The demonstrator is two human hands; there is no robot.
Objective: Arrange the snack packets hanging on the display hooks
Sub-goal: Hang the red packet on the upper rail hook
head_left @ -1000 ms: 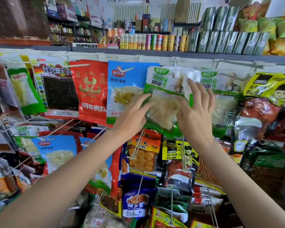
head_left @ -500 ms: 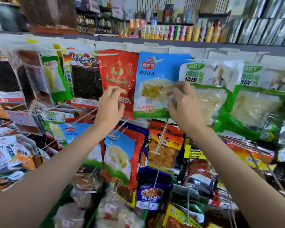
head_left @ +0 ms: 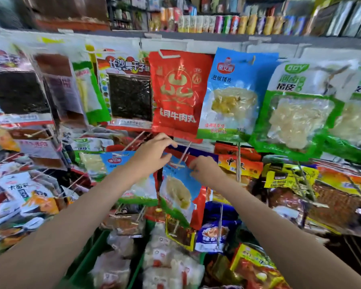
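Snack packets hang on rows of hooks. In the top row hang a red packet (head_left: 176, 94), a blue packet (head_left: 233, 97) and a green-and-white packet (head_left: 298, 113). Below them a smaller blue packet (head_left: 178, 190) hangs tilted on a white hook (head_left: 182, 158). My left hand (head_left: 152, 155) is at that packet's top left corner, fingers curled toward the hook. My right hand (head_left: 204, 168) pinches the packet's upper right edge. Whether the left fingers hold the packet or the hook is unclear.
A dark seaweed packet (head_left: 129, 97) hangs left of the red one. Orange (head_left: 240, 165) and yellow (head_left: 288, 176) packets hang to the right in the lower row. A green bin (head_left: 92, 261) with pale packets sits below. A shelf of cans (head_left: 227, 24) runs above.
Both hands have dropped from the top row, where they touched the green-and-white and blue packets, down to the smaller blue packet on the lower hook. The view has shifted left.
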